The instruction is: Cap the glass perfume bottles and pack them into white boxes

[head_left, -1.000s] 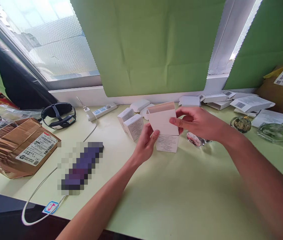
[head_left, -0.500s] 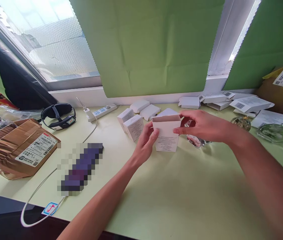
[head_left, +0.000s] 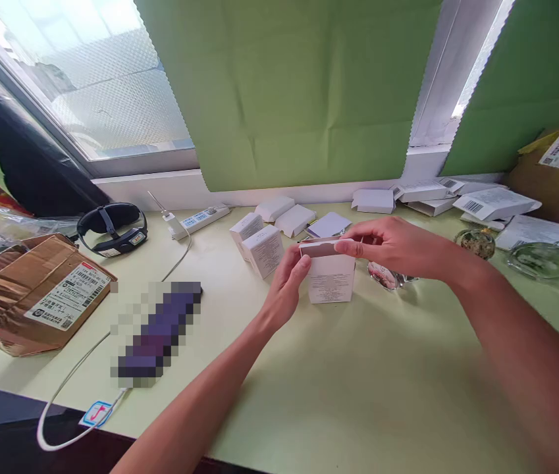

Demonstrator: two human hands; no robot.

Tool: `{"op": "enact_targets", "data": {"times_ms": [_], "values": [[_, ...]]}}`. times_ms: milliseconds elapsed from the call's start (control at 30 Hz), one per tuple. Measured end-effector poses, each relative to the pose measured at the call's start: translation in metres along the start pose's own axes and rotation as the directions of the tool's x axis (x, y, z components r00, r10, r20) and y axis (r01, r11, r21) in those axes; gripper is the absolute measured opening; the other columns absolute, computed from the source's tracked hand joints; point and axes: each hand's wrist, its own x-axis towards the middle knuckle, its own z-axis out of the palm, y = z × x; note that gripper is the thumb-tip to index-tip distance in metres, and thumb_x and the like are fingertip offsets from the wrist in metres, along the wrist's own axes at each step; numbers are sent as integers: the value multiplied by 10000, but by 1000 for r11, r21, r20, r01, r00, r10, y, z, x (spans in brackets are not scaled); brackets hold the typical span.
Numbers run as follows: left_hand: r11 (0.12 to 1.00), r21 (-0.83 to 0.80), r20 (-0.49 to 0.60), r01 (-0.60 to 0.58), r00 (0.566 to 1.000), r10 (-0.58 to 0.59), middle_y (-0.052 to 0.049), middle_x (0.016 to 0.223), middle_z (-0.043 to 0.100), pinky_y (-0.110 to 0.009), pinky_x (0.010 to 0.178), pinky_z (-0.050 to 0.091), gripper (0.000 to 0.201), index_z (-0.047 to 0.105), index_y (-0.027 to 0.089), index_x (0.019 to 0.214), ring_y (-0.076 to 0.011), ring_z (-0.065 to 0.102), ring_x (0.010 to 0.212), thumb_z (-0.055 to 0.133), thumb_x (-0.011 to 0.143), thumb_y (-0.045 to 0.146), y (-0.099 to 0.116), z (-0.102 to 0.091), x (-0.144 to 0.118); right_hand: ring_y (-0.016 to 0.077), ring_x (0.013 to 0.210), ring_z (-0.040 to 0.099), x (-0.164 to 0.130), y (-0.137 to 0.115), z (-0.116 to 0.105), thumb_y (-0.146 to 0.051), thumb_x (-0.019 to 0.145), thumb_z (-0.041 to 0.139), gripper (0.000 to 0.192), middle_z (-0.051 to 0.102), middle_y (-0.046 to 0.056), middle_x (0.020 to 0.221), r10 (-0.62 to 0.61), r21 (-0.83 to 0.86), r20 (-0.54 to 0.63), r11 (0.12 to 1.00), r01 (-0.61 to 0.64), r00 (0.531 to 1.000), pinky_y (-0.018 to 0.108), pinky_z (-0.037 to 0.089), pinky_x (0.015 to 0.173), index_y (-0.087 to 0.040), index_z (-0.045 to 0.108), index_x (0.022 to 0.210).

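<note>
A small white cardboard box (head_left: 331, 282) with printed text stands upright in front of me, its top partly open. Wrapped round its left side is my left hand (head_left: 285, 282), thumb on the near face. My right hand (head_left: 382, 245) pinches at the box's top edge, thumb against the top flap and fingers behind it. Just right of the box, a clear glass object (head_left: 386, 276) with a pinkish pattern rests on the table, partly under my right hand. Two more white boxes (head_left: 263, 253) stand upright to the left.
Several flat white cartons (head_left: 496, 203) lie along the wall, near glass pieces (head_left: 540, 262) at the right. To the left are a brown cardboard box (head_left: 62, 289), a black head strap (head_left: 111, 230), a power strip (head_left: 200, 220), and a pixelated phone (head_left: 160, 332) on a white cable.
My right hand has shifted from the box's right side to its top edge, and the top flap has folded inward. My left hand keeps its hold.
</note>
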Motion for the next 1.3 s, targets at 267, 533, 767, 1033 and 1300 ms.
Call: {"op": "enact_targets", "data": {"times_ms": [267,533,767,1033,1300], "values": [[999,-21,-5,28,1000,-28,-43,1276,607,-312,905,427,284,561,241,1187,-219,560,1102,484,986,427,1,1,-1,111,518,496,3,5,3,-669,887,505,521,532,6,762,21,-40,6,999,-21,1000,281,381,502,-208,614,670],[998,-19,-4,67,998,-67,-47,1343,550,-323,867,457,326,497,273,1262,-242,550,1128,500,958,389,-2,7,-5,109,585,487,5,8,6,-682,906,459,587,489,20,888,29,-119,41,993,-23,999,307,415,601,-199,595,601],[951,211,-51,-224,970,240,-84,1340,483,-392,920,461,431,380,297,1372,-245,520,1115,482,963,381,-15,9,-14,101,563,468,0,3,3,-613,904,526,416,528,21,973,-107,-94,47,989,111,993,304,391,559,-284,760,805],[757,430,-30,-492,830,557,-101,1216,458,-417,945,429,410,381,251,1354,-244,441,1116,476,972,366,-21,12,-15,175,790,584,-1,-5,12,-429,885,639,221,555,52,1058,-387,-336,-136,884,325,912,304,417,622,-244,727,803],[712,423,16,-560,790,612,-116,1238,453,-429,939,422,431,362,238,1384,-243,441,1120,464,970,298,-22,17,-15,135,639,585,0,-10,29,-229,887,604,143,668,-29,888,-412,-399,-125,854,334,903,263,380,609,-252,476,945]]}}
